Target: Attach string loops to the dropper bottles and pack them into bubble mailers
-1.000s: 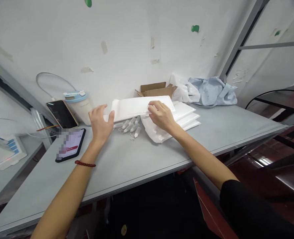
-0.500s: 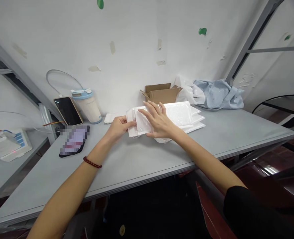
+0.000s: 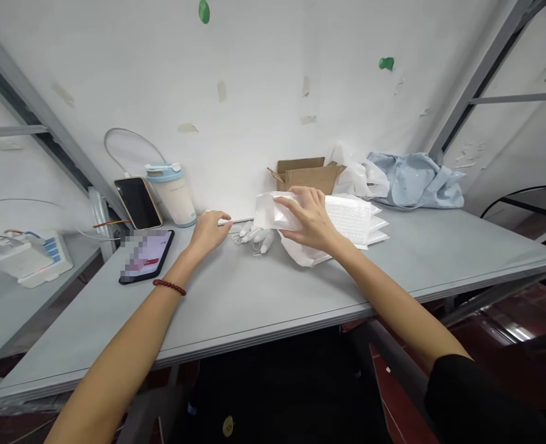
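Observation:
My right hand [image 3: 307, 217] is closed over a white bubble mailer [image 3: 264, 211], which it holds just above the table. Beneath and beside it on the right lies a stack of more white padded mailers [image 3: 350, 216], their ends fanned out. My left hand [image 3: 209, 233] is at the back of the table near the wall, its thumb and forefinger apart. Close by its fingertips, a white flat item [image 3: 230, 229] is mostly hidden by the hand. Between my hands lie several small white pen-like pieces [image 3: 253, 236] with thin loops at their ends.
A brown carton [image 3: 312, 179], a white plastic bag [image 3: 354, 172] and a light-blue cloth bag [image 3: 416, 182] stand along the wall. Left are a tumbler [image 3: 174, 197], an upright phone [image 3: 138, 203], another phone [image 3: 148, 256] lying flat, and a power strip [image 3: 46, 262].
My left hand has let go of the mailer and moved left and back. My right hand keeps the mailer, and the small white pieces have come into view. The camera view has shifted slightly.

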The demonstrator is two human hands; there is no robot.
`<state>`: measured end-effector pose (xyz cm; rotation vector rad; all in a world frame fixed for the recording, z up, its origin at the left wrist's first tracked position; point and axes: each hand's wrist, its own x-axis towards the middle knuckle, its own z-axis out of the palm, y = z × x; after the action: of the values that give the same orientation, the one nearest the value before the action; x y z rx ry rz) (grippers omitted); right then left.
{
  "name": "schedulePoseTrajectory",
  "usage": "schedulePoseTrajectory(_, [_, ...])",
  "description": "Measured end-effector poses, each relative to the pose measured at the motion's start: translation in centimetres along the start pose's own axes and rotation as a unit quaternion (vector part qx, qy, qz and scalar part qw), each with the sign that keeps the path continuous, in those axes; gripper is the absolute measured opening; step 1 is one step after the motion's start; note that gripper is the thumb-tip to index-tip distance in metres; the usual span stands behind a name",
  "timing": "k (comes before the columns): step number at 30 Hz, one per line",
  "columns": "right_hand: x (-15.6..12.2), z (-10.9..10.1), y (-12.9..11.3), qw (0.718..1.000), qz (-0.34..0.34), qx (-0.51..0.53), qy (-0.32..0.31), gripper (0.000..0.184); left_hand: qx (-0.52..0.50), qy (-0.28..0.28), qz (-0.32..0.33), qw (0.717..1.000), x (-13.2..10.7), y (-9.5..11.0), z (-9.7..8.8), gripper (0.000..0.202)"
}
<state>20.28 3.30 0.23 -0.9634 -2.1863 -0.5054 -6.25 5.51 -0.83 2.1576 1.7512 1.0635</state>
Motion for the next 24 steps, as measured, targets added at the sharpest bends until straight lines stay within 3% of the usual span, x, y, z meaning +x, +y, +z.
schedulePoseTrajectory(4, [-0.1, 0.2, 0.6, 0.998, 0.022, 0.045, -0.028, 0.046, 0.039, -0.041, 0.006, 0.998, 0.2, -2.5, 0.7, 0.031])
schedulePoseTrajectory(8, [-0.2, 0.4, 0.9, 0.993, 0.024, 0.081, -0.082, 0.049, 0.048, -0.072, -0.017, 0.996, 0.2, -3.2, 0.5, 0.022])
schedulePoseTrajectory(11, [-0.3, 0.5, 1.0, 0.989, 0.028, 0.098, -0.107, 0.051, 0.029, -0.081, -0.033, 0.996, 0.4, -2.4, -0.6, 0.012])
schedulePoseTrajectory(16, [-0.3, 0.8, 1.0, 0.983, 0.058, 0.103, -0.138, 0.054, -0.051, -0.075, -0.046, 0.995, 0.2, 0.4, -2.4, 0.030])
schedulePoseTrajectory(18, [-0.3, 0.9, 0.8, 0.982, 0.071, 0.100, -0.147, 0.053, -0.131, -0.065, -0.066, 0.987, -0.1, 1.4, -2.6, 0.032])
schedulePoseTrajectory(21, [-0.3, 1.0, 0.6, 0.981, 0.074, 0.097, -0.150, 0.052, -0.251, -0.092, -0.084, 0.960, -0.6, 2.5, -1.9, 0.029])
schedulePoseTrajectory(24, [-0.4, 1.0, 0.4, 0.981, 0.066, 0.109, -0.146, 0.052, -0.282, -0.129, -0.073, 0.948, -1.4, 3.5, -0.2, 0.031])
